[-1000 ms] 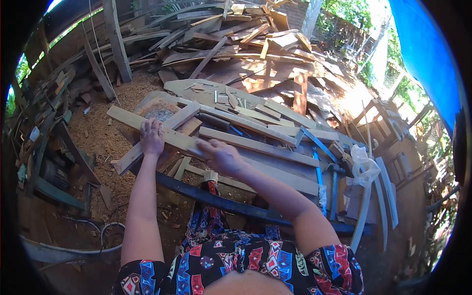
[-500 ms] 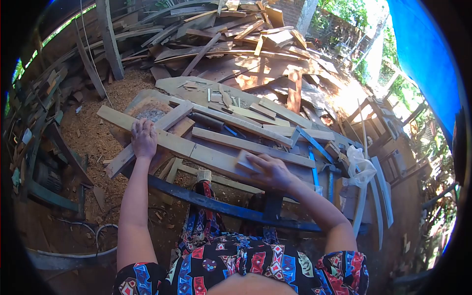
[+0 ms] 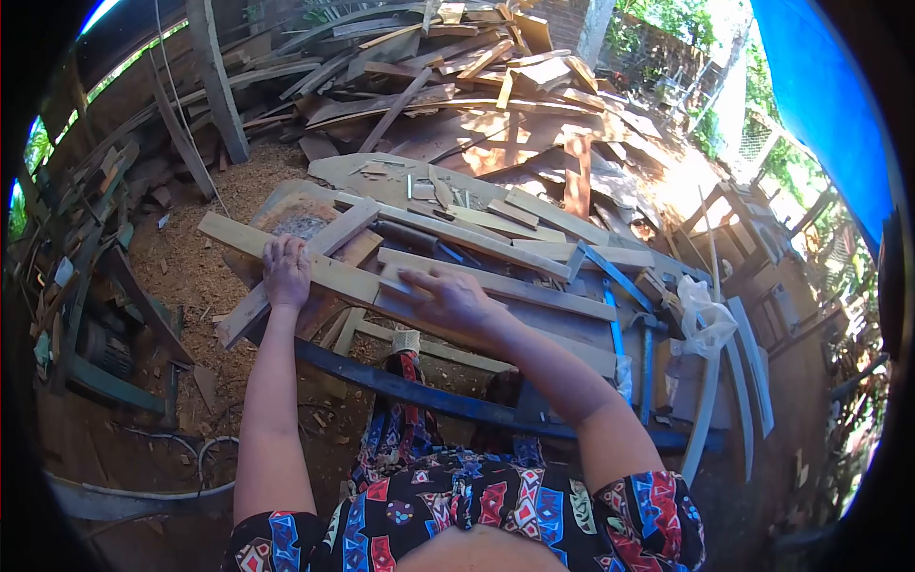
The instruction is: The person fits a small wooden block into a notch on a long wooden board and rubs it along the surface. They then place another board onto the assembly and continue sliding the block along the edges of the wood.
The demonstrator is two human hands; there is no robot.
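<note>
A long pale wooden board point(image 3: 345, 280) runs slantwise in front of me, resting across another wooden piece point(image 3: 246, 313) near its left end. My left hand point(image 3: 287, 274) grips the board there, fingers bent over its far edge. Near the board's middle, my right hand point(image 3: 456, 299) is closed on a small light block point(image 3: 396, 284) lying flat on the board's upper face; whether it carries sandpaper underneath cannot be made out. The hand and forearm hide part of the board. Just beyond lies a parallel wooden strip point(image 3: 543, 290).
A blue-framed saw point(image 3: 618, 276) and a clear plastic bag point(image 3: 703, 315) lie to the right. A curved dark-blue bar point(image 3: 400, 391) crosses in front of my legs. Offcuts lie on the worktable; a large heap of scrap wood point(image 3: 419, 110) rises behind. Sawdust point(image 3: 181, 253) covers the ground at left.
My right hand has slid the small block leftward along the board, closer to my left hand. The left hand keeps its hold; the whole view has shifted slightly.
</note>
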